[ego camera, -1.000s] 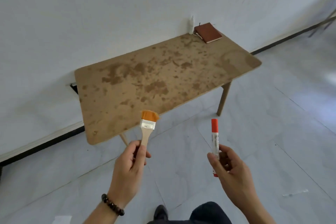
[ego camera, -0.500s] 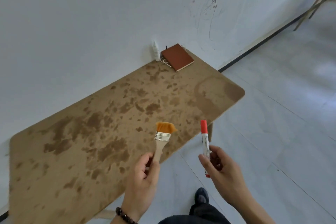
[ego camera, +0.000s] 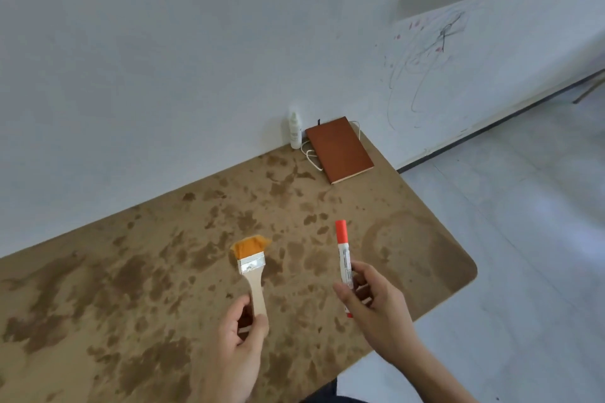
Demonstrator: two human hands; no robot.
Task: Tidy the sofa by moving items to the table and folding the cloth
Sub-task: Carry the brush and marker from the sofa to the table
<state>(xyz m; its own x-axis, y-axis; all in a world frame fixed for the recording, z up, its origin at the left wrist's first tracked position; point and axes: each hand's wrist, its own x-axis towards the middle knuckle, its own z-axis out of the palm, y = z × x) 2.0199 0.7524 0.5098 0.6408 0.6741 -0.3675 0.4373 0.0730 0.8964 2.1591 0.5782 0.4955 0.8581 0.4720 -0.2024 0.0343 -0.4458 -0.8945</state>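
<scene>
Left hand [ego camera: 235,347]: fingers [ego camera: 236,311] curled round pale wooden handle of flat orange-bristled paintbrush [ego camera: 252,268], bristles pointing away, toward wall. Right hand [ego camera: 376,307]: fingers pinching lower barrel of white marker with red cap [ego camera: 343,258], cap end away, long axis roughly parallel to brush. Both items held over stained brown wooden tabletop [ego camera: 131,288], neither touching it. Likely next move: straight lowering, both hands equally near. Brown notebook [ego camera: 339,149] and small white bottle [ego camera: 295,131] at far edge, well apart.
</scene>
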